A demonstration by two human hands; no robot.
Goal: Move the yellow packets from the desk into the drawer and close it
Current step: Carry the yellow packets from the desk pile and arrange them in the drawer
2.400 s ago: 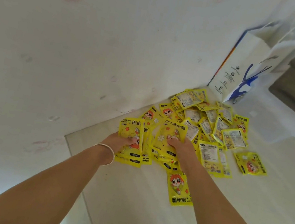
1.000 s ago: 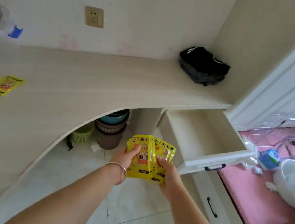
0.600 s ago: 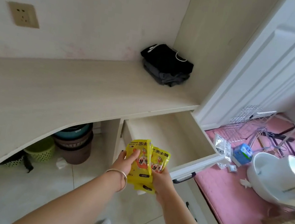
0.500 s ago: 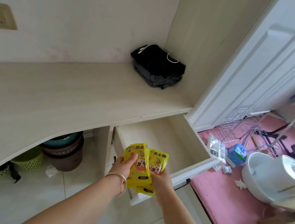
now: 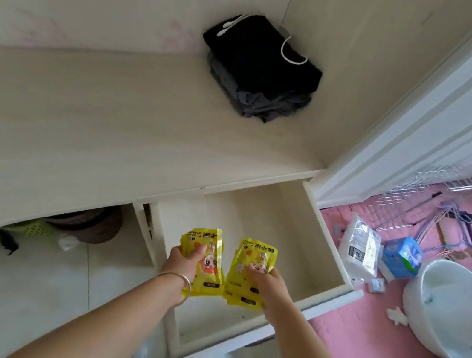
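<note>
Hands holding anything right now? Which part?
Yes. Left hand grips one bunch of yellow packets at its left side; right hand grips a second bunch around its middle. Both are over the open drawer.

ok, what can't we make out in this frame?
Head view only:
- Packet count: each hand, left and right, grips a stack of overlapping packets.
- Drawer near floor: covered by hands and packets.
- Drawer handle: hidden under its front.
- Bins: cut off by the desk.
</note>
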